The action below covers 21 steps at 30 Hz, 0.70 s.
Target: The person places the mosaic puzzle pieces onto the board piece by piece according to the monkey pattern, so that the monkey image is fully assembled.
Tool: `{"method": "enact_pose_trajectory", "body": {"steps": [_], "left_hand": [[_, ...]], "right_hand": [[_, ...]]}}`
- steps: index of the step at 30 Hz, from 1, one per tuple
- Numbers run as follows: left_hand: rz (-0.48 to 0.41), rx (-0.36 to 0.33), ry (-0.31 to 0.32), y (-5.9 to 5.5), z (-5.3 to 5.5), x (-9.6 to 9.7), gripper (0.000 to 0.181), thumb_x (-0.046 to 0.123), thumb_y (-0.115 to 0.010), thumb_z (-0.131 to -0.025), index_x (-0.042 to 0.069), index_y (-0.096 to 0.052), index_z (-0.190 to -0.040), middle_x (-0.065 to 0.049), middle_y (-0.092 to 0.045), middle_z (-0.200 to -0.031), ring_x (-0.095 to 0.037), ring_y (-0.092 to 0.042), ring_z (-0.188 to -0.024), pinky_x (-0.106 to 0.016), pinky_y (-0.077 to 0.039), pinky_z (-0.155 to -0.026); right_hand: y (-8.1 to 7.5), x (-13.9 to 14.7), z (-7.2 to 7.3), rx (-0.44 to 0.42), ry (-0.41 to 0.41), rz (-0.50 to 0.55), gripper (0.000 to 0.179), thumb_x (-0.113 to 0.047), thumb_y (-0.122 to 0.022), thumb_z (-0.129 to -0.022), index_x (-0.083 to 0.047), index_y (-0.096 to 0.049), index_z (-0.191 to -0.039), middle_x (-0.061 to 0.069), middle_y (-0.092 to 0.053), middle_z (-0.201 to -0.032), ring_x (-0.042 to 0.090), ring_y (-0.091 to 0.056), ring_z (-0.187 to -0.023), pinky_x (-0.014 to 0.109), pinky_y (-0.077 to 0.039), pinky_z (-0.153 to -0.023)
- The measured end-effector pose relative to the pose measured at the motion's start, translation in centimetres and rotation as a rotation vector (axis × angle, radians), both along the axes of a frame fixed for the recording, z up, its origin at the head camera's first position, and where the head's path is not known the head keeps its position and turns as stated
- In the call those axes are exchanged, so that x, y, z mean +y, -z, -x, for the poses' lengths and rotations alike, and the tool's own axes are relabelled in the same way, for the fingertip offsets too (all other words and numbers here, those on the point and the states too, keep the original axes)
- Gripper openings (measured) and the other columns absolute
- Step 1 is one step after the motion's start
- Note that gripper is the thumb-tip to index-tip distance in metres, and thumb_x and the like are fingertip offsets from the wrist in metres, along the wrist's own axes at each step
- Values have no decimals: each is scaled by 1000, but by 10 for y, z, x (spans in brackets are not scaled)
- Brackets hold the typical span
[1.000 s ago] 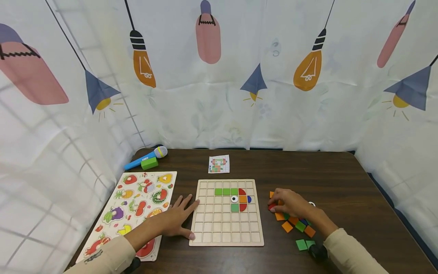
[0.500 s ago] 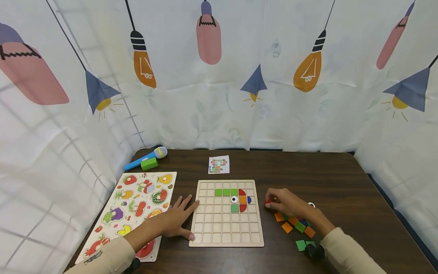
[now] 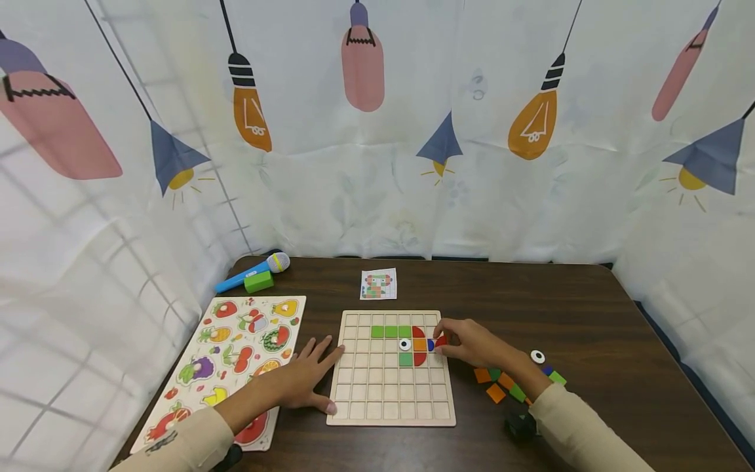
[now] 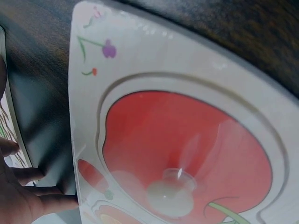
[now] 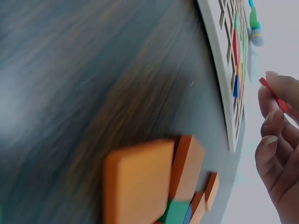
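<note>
Fingers, R hand (image 3: 472,344): pinching red pc (image 3: 441,341)
L hand (image 3: 305,380): resting w/ fingers spread, touching board (image 3: 389,393) L edge
Red pc: coming from pile (image 3: 505,380), now hovering at board's R edge
Board: prob. not seating it yet

The left wrist view's edge cuts off the left hand (image 4: 21,203). The right hand (image 3: 472,342) partly covers the red piece (image 3: 440,341); its forearm (image 3: 525,375) partly hides nearby tiles (image 3: 497,393). Beyond both hands, print on the card (image 3: 379,284) is too small to tell.
</note>
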<state>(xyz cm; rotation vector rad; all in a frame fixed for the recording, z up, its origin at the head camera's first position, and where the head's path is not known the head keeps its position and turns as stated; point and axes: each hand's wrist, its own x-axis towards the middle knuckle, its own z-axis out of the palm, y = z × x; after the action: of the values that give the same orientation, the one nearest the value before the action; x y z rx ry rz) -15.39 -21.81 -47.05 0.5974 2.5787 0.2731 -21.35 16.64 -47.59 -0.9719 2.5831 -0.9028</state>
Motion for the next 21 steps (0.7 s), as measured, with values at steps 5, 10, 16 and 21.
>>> {"method": "enact_pose_trajectory", "body": {"steps": [5,10,16,21], "left_hand": [[-11,-2,3,0,0,-1,109,69,-70,-77,18,-23,-161,-22,-14,-166,-56,-14,-148,-72,-31,-108],[-25,-6,3,-1,-1,-1,108,67,-71,-78,18,-22,-161,-23,-13,-166,-56,-14,-148,-73,-31,-108],[-30,2,10,-2,-3,-2,107,65,-72,-78,17,-23,-161,-25,-14,-165,-57,-15,-148,-73,-32,-107],[-21,-1,7,-1,-2,-2,108,67,-72,-78,18,-22,-161,-23,-14,-166,-56,-14,-149,-72,-32,-107]], "right_hand": [[-2,-17,3,-15,5,16,23,-29,-71,-95,-15,-66,-112,-9,-58,-82,8,-51,-68,21,-45,-59],[-4,-32,7,-9,-32,22,24,-26,-70,-96,-13,-69,-116,-9,-65,-92,8,-54,-74,22,-45,-62],[-6,-53,13,-15,-78,-7,24,-21,-69,-97,-11,-70,-118,-7,-64,-90,8,-53,-74,21,-46,-65],[-3,-69,21,-38,-47,9,26,-17,-69,-96,-7,-64,-120,-4,-63,-89,8,-56,-74,22,-49,-64]]}}
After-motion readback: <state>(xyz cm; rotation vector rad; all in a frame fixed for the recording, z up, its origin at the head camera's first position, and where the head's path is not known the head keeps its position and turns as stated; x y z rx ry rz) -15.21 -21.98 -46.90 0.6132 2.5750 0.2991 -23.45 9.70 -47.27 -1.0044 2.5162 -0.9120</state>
